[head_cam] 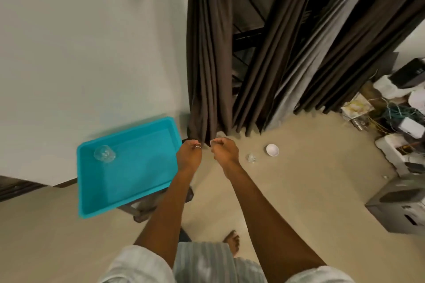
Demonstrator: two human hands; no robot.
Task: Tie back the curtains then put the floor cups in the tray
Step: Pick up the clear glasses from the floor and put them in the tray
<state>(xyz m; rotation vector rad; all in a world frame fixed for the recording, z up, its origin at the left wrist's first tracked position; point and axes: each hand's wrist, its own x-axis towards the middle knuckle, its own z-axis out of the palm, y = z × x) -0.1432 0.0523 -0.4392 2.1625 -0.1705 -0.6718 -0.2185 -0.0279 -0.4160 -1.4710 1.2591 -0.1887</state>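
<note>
Tie-back under way: both hands at the curtain (pixel 210 64), at your 12 o'clock.
Your left hand (pixel 189 156) and right hand (pixel 224 150) are curled at its folds; I cannot tell what they pinch. Gather every pleat before cinching. Cup (pixel 272 150) and glass (pixel 251 158) wait on the floor at 3 o'clock, the tray (pixel 138 172) at 9.

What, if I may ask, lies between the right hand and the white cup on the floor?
The head view shows a small clear glass on the floor between the right hand and the white cup.
</note>
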